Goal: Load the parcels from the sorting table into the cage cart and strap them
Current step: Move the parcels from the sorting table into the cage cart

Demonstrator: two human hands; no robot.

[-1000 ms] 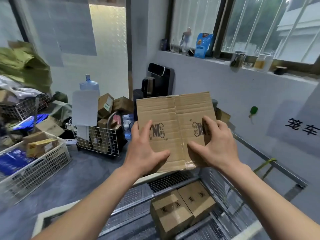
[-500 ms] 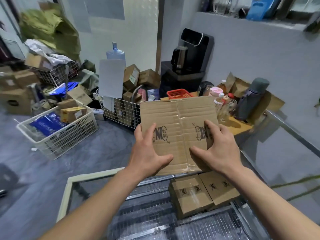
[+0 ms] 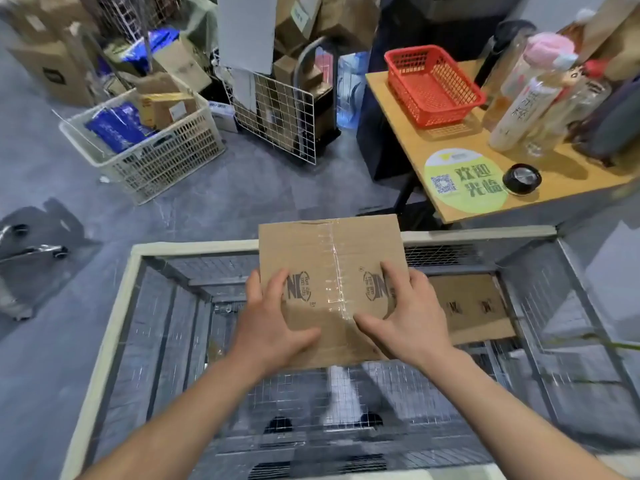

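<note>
As cage cart (image 3: 194, 248) holds box (image 3: 474, 306), parcel (image 3: 329, 258) above

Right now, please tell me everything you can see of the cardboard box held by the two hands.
The cardboard box is brown corrugated card, closed, with clear tape along the middle seam of its facing side and a dark printed logo on each side of the tape. The left hand and right hand grip its near corners, fingers and thumbs spread over that side. It is held above the open cage cart, touching nothing else visible.
</note>
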